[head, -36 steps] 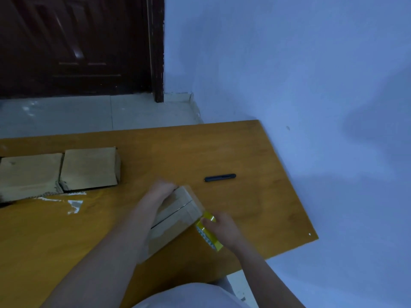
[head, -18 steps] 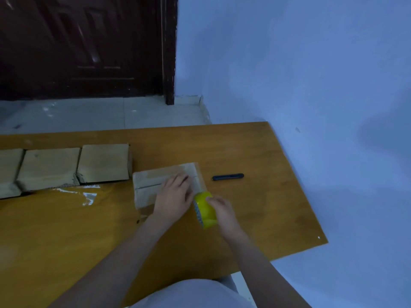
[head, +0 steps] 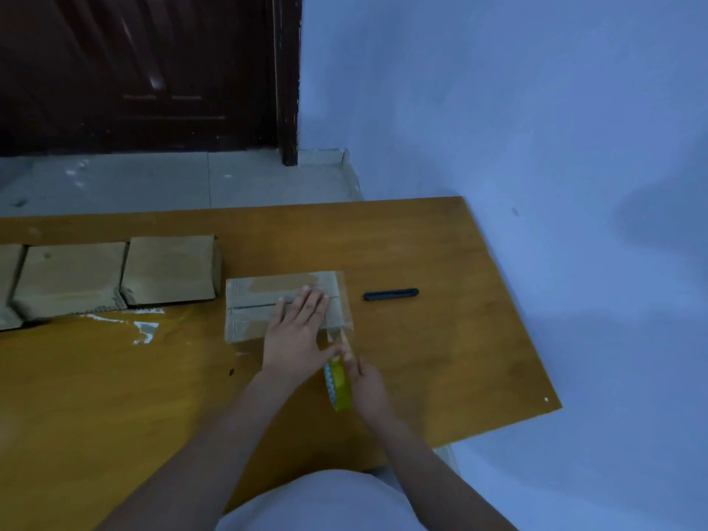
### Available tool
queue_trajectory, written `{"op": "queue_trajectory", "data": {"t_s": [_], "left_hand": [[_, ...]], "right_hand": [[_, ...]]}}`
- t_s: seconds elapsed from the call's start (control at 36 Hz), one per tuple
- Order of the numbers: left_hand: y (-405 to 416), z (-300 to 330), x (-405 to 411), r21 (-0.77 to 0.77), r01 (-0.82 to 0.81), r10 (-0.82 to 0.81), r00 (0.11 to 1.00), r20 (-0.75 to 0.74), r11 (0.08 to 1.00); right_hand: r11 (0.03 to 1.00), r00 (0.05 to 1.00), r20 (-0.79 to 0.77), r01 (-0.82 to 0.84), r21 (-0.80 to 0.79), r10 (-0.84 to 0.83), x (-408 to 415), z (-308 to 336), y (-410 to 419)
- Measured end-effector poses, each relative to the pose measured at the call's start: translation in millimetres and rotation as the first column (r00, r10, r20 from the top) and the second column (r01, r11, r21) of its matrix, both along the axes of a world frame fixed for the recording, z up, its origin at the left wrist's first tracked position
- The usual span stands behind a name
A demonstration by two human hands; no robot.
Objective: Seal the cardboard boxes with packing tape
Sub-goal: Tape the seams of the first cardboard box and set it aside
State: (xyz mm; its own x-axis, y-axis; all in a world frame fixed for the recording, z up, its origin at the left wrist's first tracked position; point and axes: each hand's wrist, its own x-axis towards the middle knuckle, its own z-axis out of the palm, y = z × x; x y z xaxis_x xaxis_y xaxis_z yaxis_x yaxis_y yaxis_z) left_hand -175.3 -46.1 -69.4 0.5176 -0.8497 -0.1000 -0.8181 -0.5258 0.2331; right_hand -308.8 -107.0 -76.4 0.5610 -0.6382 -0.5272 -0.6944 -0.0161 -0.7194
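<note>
Near the table's middle, a small cardboard box (head: 281, 304) lies flat with its flap seam running left to right across the top. Clear tape shows as a glossy band over the top and down the right end. Left hand (head: 297, 333) rests on the lid, fingers straight and spread, palm pressing the flaps down. Right hand (head: 366, 385) holds a yellow-cored tape roll (head: 338, 385) on edge just in front of the box's right corner; fingers wrap the far side of the roll, exact grip partly hidden. A strip of tape appears to run from roll to box, though it is hard to make out.

Handling judgement: box looks light and likely to slide on the smooth wooden table (head: 440, 358), so the flat palm is the sensible hold. Corrugated walls are stiff at edges, soft mid-panel; press near the seam. Tape is thin and prone to wrinkling or sticking to itself; keep it taut from the roll.

Three more boxes (head: 170, 268) sit in a row at left, touching one another. Scraps of tape (head: 147, 329) lie just in front of them. A dark utility knife (head: 390, 294) lies to the right of the box, apart from it.
</note>
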Motion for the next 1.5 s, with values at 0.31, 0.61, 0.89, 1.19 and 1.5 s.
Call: {"op": "queue_trajectory", "data": {"t_s": [0.31, 0.61, 0.89, 1.19, 1.5], "left_hand": [[4.4, -12.4, 1.6, 0.027, 0.040, -0.043, 0.994, 0.098, 0.999], [4.7, -15.4, 0.9, -0.016, 0.036, -0.034, 0.993, 0.115, 0.999], [4.4, -10.2, 1.2, 0.008, 0.027, -0.027, 0.994, 0.104, 1.000], [4.2, -11.4, 0.7, 0.011, 0.029, -0.030, 0.992, 0.122, 1.000], [4.7, -7.6, 0.7, 0.066, 0.028, -0.035, 0.995, 0.094, 0.997]], "right_hand": [[0.986, 0.989, 0.041, 0.143, -0.091, -0.140, 7.2, -0.8, -48.4], [0.652, 0.777, -0.596, -0.562, -0.510, 0.204, 48.2, -46.0, -165.2], [0.678, 0.912, -0.252, -0.410, -0.610, 0.324, -16.9, -23.5, -115.7], [0.096, 0.809, -0.260, -0.361, -0.928, 0.528, -25.2, 15.3, -75.7], [0.544, 0.859, -0.479, -0.493, -0.679, 0.179, -55.8, -36.4, -102.6]]}}
